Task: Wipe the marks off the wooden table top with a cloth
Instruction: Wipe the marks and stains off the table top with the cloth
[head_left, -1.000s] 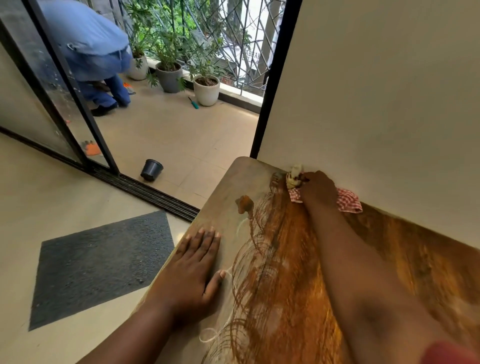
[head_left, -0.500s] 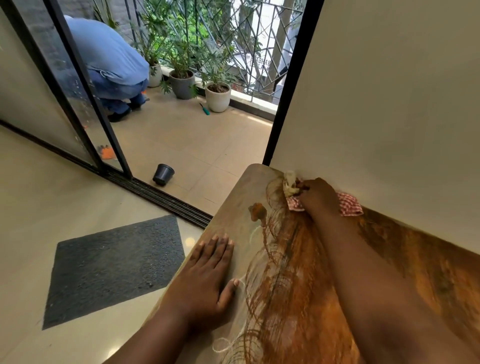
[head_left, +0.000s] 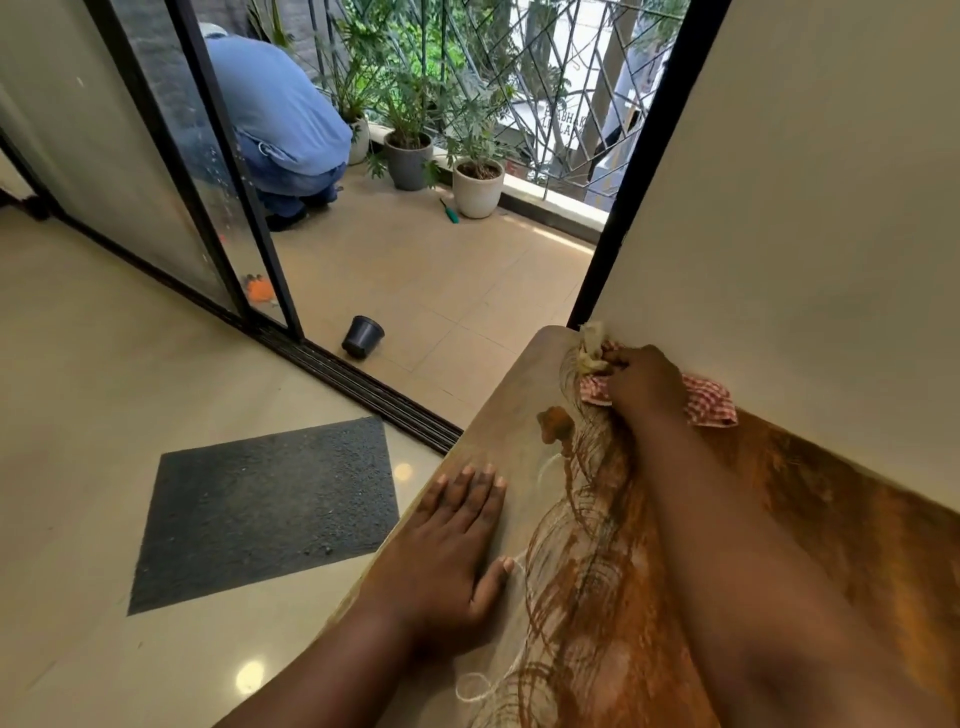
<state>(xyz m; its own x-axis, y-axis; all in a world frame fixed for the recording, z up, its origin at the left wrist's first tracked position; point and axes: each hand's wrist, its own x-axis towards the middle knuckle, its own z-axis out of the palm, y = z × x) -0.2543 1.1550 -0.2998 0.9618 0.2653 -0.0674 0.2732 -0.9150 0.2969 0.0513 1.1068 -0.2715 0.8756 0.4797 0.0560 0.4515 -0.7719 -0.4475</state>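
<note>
A wooden table top (head_left: 519, 431) runs along the cream wall; its left strip is pale and dusty, the rest shows orange-brown wood with looping chalky marks (head_left: 566, 597). My right hand (head_left: 644, 384) grips a red-and-white checked cloth (head_left: 709, 402) with a yellowish bunched end, pressed on the table's far corner against the wall. My left hand (head_left: 457, 540) lies flat, fingers straight, on the pale strip near the table's left edge.
The wall (head_left: 805, 260) borders the table on the right. Left of the table lie glossy floor and a dark mat (head_left: 265, 509). A sliding glass door (head_left: 218, 197) stands open to a balcony with a person crouching (head_left: 280, 124), potted plants (head_left: 475, 176) and a tipped black pot (head_left: 362, 336).
My right hand has kept the cloth in the far corner, shifting it a little toward the table's end. My left hand has stayed flat; the view has tilted.
</note>
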